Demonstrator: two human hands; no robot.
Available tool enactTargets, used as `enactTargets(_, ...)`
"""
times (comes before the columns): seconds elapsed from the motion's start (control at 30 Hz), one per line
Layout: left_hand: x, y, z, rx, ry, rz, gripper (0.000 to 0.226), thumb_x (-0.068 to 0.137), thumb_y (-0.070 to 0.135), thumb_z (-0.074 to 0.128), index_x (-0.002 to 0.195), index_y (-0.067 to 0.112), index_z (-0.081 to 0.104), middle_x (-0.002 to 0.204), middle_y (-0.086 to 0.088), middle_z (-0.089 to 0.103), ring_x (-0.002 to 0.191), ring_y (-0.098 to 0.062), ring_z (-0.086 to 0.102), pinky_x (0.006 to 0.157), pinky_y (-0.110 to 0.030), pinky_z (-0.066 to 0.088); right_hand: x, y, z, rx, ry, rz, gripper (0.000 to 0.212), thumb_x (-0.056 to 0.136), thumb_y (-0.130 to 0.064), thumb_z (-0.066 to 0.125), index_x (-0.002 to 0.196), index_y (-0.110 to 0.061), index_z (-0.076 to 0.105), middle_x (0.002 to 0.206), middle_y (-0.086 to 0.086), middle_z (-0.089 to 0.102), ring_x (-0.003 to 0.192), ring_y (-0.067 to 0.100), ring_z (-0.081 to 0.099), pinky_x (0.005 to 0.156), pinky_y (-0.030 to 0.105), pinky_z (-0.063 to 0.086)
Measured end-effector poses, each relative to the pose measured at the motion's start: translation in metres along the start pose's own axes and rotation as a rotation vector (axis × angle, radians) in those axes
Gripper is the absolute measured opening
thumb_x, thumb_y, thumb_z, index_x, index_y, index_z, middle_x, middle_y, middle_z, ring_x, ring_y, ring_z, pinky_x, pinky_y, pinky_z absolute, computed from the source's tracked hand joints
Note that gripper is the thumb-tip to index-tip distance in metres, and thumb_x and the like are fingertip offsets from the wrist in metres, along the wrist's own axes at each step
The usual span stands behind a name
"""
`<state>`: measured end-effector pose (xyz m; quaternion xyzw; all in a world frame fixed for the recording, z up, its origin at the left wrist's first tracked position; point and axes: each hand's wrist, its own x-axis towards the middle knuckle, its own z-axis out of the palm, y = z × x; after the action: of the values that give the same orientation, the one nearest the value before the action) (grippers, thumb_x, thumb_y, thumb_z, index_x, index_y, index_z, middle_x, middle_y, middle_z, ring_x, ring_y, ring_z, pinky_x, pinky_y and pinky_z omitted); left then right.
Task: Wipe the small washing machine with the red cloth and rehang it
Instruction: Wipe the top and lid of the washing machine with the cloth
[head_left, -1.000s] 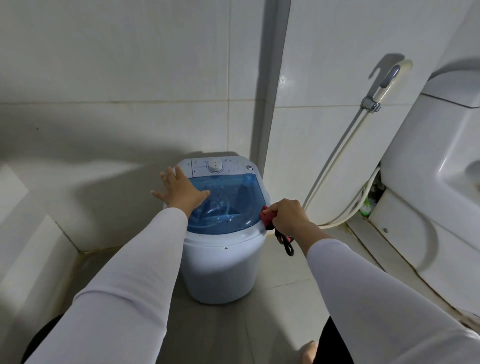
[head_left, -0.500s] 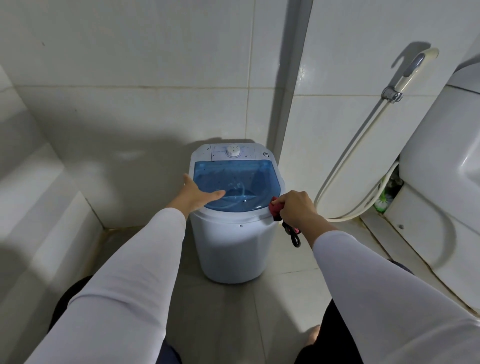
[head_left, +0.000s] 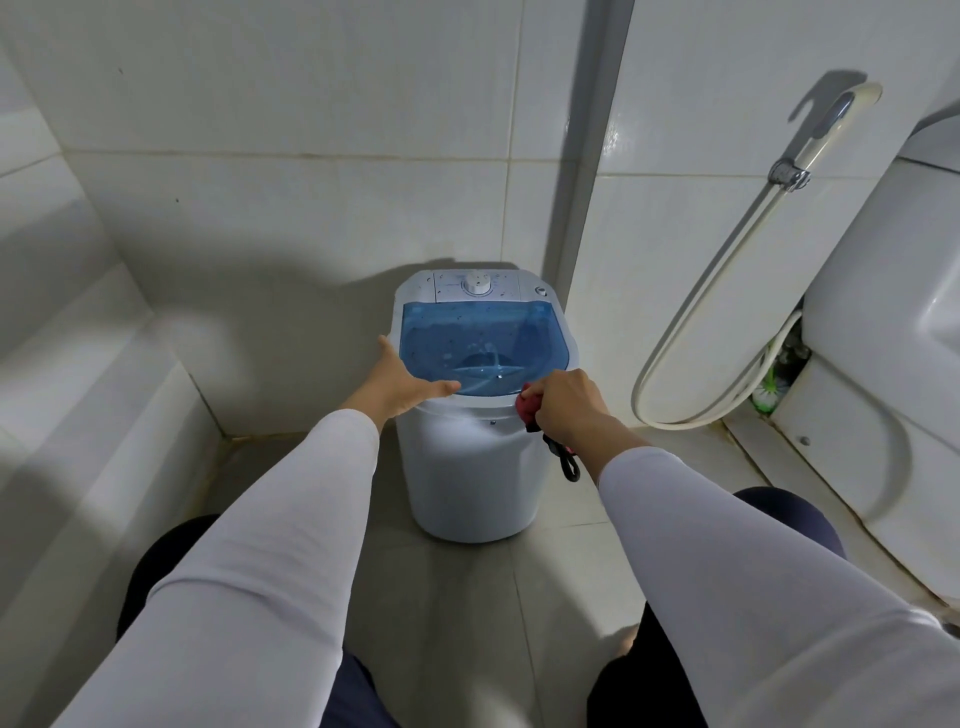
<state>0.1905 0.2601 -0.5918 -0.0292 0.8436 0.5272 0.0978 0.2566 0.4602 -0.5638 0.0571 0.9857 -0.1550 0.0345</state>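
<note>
The small white washing machine with a clear blue lid stands on the floor in the tiled corner. My left hand lies spread on its front left rim, thumb along the lid's edge, holding nothing. My right hand is closed around the bunched red cloth and presses it against the machine's front right rim. A black loop of the cloth dangles below that hand. Most of the cloth is hidden inside the fist.
A white toilet fills the right side, with a spray hose looping down the wall beside it and a green brush behind. A low tiled ledge runs along the left. My knees are at the bottom of the view.
My left hand slid from the machine's back left to its front left rim. My right hand with the cloth moved from the right side toward the front rim. The camera pulled back.
</note>
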Motion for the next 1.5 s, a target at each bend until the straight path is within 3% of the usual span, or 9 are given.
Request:
enactTargets(0.27,0.005,-0.015,0.003,0.035,0.055,-0.002,0.115,0.032,0.053,0.089,0.123,0.034,0.021,0.126,-0.001,0.045,0.123,-0.022,0.045,0.098,-0.05,0.048,-0.004,-0.022,0.006,-0.081,-0.03,-0.117,0.03,0.094,-0.023,0.05,0.117,-0.009,0.065,0.113,0.011,0.067,0.102,0.025,0.063,0.096,0.031,0.051)
enactTargets(0.4,0.0,-0.018,0.009,0.053,0.099,-0.004,0.116,0.029,0.054,0.085,0.123,0.031,0.023,0.123,0.002,0.046,0.121,-0.02,0.047,0.097,-0.046,0.05,-0.007,-0.019,-0.003,0.026,-0.092,-0.13,0.027,0.09,-0.008,0.053,0.111,-0.011,0.07,0.115,0.009,0.066,0.09,0.019,0.058,0.08,0.024,0.049)
enactTargets(0.57,-0.021,-0.016,0.021,0.031,0.159,-0.006,0.119,0.06,0.034,0.087,0.145,0.025,0.005,0.147,-0.007,0.027,0.138,-0.025,0.029,0.109,-0.043,0.034,0.004,-0.017,-0.041,0.119,-0.115,-0.206,0.034,0.089,0.002,0.048,0.11,-0.013,0.071,0.113,0.004,0.069,0.08,0.009,0.053,0.077,0.016,0.041)
enactTargets(0.73,-0.022,-0.023,0.036,-0.073,0.206,-0.045,0.14,0.055,0.042,0.087,0.147,0.027,-0.018,0.159,-0.003,0.007,0.146,-0.028,0.015,0.116,-0.058,0.017,0.025,-0.023,-0.07,0.083,-0.118,-0.27,0.034,0.089,0.002,0.044,0.107,-0.012,0.07,0.085,0.004,0.065,0.063,0.02,0.058,0.05,0.018,0.046)
enactTargets(0.97,-0.031,-0.027,0.055,-0.141,0.286,-0.094,0.145,0.049,0.054,0.083,0.147,0.026,-0.02,0.161,0.001,0.008,0.146,-0.028,0.02,0.115,-0.057,0.019,0.047,-0.04,-0.073,-0.196,-0.074,-0.517,0.052,0.083,0.011,0.043,0.122,-0.02,0.059,0.119,0.006,0.059,0.094,0.023,0.053,0.077,0.029,0.043)
enactTargets(1.07,-0.031,-0.028,0.061,-0.153,0.313,-0.11,0.143,0.051,0.056,0.082,0.147,0.028,-0.019,0.161,0.001,0.011,0.145,-0.029,0.022,0.115,-0.056,0.022,0.057,-0.053,-0.071,-0.318,-0.095,-0.646,0.051,0.084,0.008,0.044,0.122,-0.021,0.059,0.124,0.004,0.059,0.113,0.025,0.053,0.082,0.027,0.039)
enactTargets(1.2,-0.029,-0.03,0.064,-0.144,0.355,-0.116,0.137,0.057,0.053,0.082,0.148,0.028,-0.017,0.161,0.002,0.008,0.145,-0.029,0.022,0.115,-0.053,0.026,0.062,-0.077,-0.069,-0.487,-0.137,-0.83,0.044,0.086,0.004,0.049,0.119,-0.021,0.063,0.122,0.003,0.06,0.115,0.026,0.052,0.094,0.034,0.045)
enactTargets(1.37,-0.03,-0.029,0.067,-0.147,0.374,-0.132,0.137,0.055,0.054,0.083,0.148,0.03,-0.016,0.161,0.002,0.007,0.146,-0.027,0.02,0.115,-0.052,0.026,0.071,-0.094,-0.055,-0.567,-0.231,-0.993,0.031,0.084,-0.002,0.058,0.071,-0.029,0.067,0.081,-0.008,0.06,0.088,0.023,0.054,0.063,0.017,0.033)
enactTargets(1.5,-0.029,-0.026,0.067,-0.131,0.373,-0.151,0.137,0.057,0.053,0.082,0.148,0.028,-0.016,0.161,0.0,0.006,0.146,-0.029,0.018,0.116,-0.051,0.025,0.075,-0.09,-0.042,-0.591,-0.293,-1.089,0.031,0.085,-0.001,0.058,0.107,-0.016,0.073,0.116,0.003,0.066,0.11,0.025,0.058,0.081,0.021,0.044)
